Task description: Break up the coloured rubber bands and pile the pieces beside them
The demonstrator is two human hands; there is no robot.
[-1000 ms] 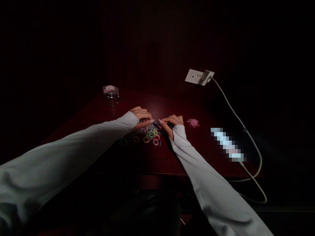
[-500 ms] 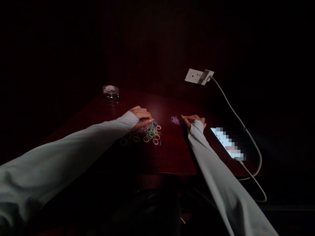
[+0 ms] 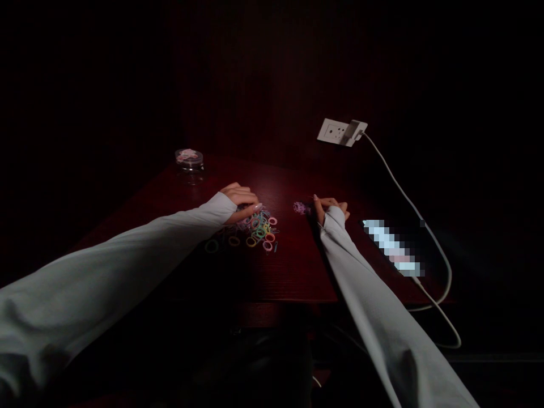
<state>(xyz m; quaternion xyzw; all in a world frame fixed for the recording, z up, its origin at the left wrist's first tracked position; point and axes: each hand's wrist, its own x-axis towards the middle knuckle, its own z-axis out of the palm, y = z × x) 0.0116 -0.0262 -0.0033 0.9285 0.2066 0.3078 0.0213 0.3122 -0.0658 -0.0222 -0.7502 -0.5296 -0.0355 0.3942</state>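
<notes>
A heap of small coloured rubber bands [image 3: 260, 229] lies on the dark red table [image 3: 289, 266]. My left hand [image 3: 241, 199] rests at the heap's far left edge, fingers curled and pressed down onto the bands. What it pinches is too small to see. A small cluster of purple bands [image 3: 300, 207] lies apart to the right. My right hand [image 3: 330, 206] sits just right of that cluster, fingers bent and one fingertip pointing at it. Both arms wear pale long sleeves.
A small clear jar [image 3: 189, 159] with pink bands stands at the table's far left corner. A lit phone [image 3: 393, 248] lies at the right, its white cable [image 3: 425, 226] running up to a wall socket [image 3: 340, 132]. The surroundings are dark.
My right hand left the coloured heap, where it met the left hand, and moved right to the purple cluster. It now covers the pink cluster seen earlier. The left hand stayed put.
</notes>
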